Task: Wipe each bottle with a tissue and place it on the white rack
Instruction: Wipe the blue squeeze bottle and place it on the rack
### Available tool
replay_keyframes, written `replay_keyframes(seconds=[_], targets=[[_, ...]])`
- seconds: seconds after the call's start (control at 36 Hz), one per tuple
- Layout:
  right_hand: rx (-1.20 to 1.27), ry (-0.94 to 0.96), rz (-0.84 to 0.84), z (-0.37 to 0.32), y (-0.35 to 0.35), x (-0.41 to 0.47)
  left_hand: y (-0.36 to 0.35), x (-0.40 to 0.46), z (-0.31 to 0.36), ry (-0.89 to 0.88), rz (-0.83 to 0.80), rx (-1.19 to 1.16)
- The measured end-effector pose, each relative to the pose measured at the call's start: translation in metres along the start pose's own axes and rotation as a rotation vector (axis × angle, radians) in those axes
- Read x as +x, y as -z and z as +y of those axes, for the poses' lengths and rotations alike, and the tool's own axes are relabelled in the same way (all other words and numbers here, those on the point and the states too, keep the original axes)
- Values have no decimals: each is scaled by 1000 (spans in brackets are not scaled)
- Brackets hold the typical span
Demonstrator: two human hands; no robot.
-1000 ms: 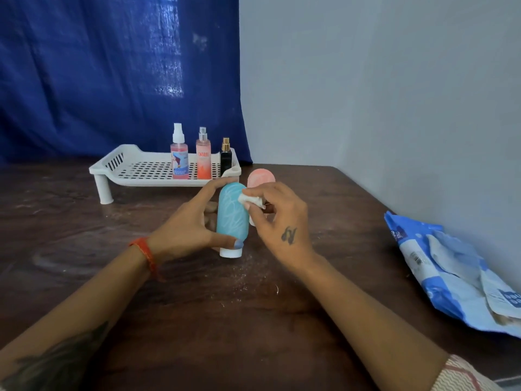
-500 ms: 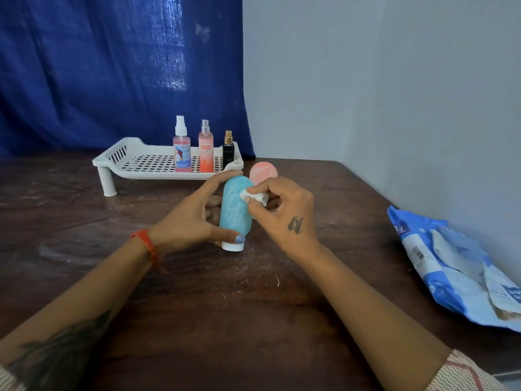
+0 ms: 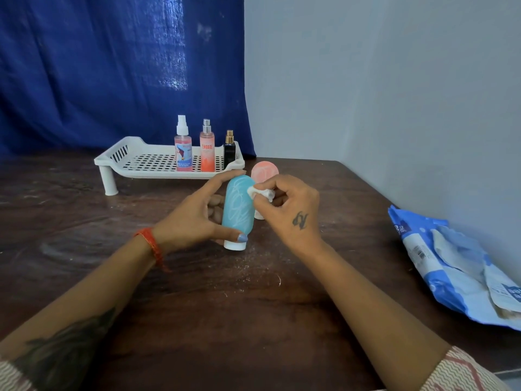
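Observation:
A teal bottle (image 3: 237, 210) with a white cap stands cap-down on the brown table. My left hand (image 3: 194, 218) grips it, thumb near the cap and forefinger along its top. My right hand (image 3: 287, 210) pinches a small white tissue (image 3: 260, 192) against the bottle's upper right side. A pink bottle (image 3: 263, 172) stands just behind, partly hidden by my right hand. The white rack (image 3: 141, 162) at the back holds three bottles at its right end: a pink spray bottle (image 3: 183, 152), an orange spray bottle (image 3: 207, 150) and a small black bottle (image 3: 229, 150).
A blue and white tissue pack (image 3: 456, 266) lies at the table's right edge by the grey wall. A blue curtain (image 3: 112, 74) hangs behind the rack. White specks dot the table in front of the teal bottle.
The tissue in my right hand has shifted slightly on the upper part of the teal bottle. My left hand keeps its hold. The view has tipped down a little.

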State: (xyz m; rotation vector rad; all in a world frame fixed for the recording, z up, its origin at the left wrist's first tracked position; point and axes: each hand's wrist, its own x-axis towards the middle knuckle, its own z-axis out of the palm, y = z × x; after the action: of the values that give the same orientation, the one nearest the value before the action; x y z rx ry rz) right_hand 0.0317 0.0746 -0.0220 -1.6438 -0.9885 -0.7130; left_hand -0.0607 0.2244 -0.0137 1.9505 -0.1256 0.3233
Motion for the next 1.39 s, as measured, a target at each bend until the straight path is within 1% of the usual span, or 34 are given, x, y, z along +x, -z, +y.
replay_keyframes(seconds=[0.14,0.31,0.39,0.53,0.64,0.75,0.81,0.89,1.0,1.11,1.25,1.39], targets=[[-39,-25,71,1,-6,4,0,0,0,7,-2,17],[84,36,-12,-6,-3,4,1,0,0,4,-3,21],[84,-15,-18,-1,0,1,1,0,0,-2,-4,16],[26,-60,43,3,-2,0,1,1,0,8,-1,16],[-22,-2,109,-2,-7,4,1,0,0,-1,-9,28],[-41,129,38,-6,-9,5,2,1,-1,8,-8,35],[-28,164,21,-5,-6,3,2,1,-1,4,-6,37],[-28,125,25,-2,-1,3,0,1,-1,-6,5,35],[-65,81,74,-2,-1,4,1,2,-2,4,6,49],[-96,125,76,-9,-5,6,3,2,-5,16,1,58],[-104,226,18,-9,-5,5,2,3,-3,-2,-4,65],[-101,145,55,-4,1,5,1,3,-3,15,2,66]])
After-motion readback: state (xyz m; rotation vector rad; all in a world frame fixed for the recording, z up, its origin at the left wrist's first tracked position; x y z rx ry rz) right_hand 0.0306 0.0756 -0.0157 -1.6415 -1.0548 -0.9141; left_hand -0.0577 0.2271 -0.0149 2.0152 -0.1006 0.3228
